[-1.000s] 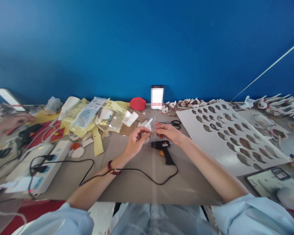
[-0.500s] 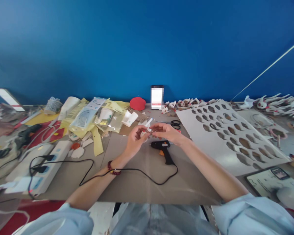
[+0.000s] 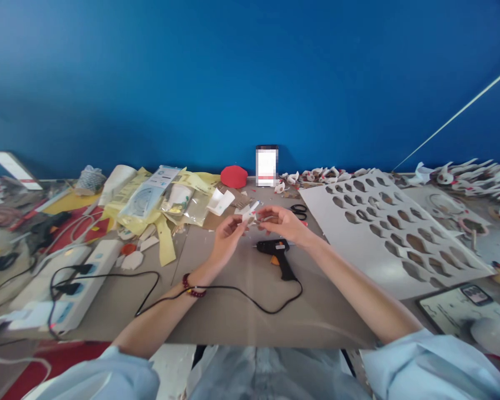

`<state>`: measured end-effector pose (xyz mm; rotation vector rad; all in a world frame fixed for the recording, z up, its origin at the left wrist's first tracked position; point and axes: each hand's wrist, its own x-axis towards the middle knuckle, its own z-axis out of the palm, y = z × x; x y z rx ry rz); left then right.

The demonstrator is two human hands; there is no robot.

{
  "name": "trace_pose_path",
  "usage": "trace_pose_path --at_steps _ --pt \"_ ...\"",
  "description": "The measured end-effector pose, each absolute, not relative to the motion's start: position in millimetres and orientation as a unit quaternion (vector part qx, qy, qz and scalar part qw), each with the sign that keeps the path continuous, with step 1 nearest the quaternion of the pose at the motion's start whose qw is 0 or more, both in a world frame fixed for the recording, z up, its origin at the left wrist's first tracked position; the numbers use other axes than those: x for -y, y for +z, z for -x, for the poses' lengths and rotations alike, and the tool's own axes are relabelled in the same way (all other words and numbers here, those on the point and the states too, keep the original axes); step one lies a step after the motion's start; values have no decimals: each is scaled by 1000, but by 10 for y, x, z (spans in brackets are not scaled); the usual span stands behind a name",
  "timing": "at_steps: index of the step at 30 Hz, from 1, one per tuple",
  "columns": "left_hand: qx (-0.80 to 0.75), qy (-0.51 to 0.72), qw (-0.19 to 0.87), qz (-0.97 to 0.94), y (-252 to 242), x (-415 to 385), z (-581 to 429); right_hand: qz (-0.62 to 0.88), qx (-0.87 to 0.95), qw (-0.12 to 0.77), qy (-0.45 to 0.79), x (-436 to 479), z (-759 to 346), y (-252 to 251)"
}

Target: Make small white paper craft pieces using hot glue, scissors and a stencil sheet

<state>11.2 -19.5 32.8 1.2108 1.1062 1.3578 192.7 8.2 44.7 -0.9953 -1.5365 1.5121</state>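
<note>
My left hand point(image 3: 227, 238) and my right hand point(image 3: 284, 221) meet above the middle of the table, fingers pinched together on a small white paper piece point(image 3: 250, 212) held between them. A beaded bracelet sits on my left wrist. Just below my hands lies a black hot glue gun point(image 3: 276, 253) with an orange trigger, its black cord point(image 3: 250, 298) looping toward me. Black scissors point(image 3: 299, 210) lie just beyond my right hand.
A white sheet with cut-out holes point(image 3: 383, 228) covers the right side. A power strip point(image 3: 69, 283) with plugs lies left. Yellow paper and plastic packets point(image 3: 158, 194) are piled at the back left. A red round object point(image 3: 234, 176) and phone point(image 3: 267, 165) stand by the blue wall.
My hands have risen slightly and turned the white piece between the fingers. A person's hand at the far left edge has drawn back out of sight.
</note>
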Motion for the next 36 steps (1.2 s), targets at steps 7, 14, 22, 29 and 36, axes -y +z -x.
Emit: trace_pose_path --at_steps 7,14,22,29,36 --pt "-454 563 501 -475 336 186 -120 427 692 406 418 -93 -1934 412" --pt "-432 552 528 -479 331 195 -128 432 721 411 352 -110 -1944 415" --pt "-429 547 520 -496 332 200 -127 441 648 406 471 -85 -1922 454" --pt "-455 549 501 -491 360 208 -117 448 591 385 550 -77 -1904 460" --pt "-467 564 485 -478 323 185 -110 490 663 390 411 -103 -1960 432"
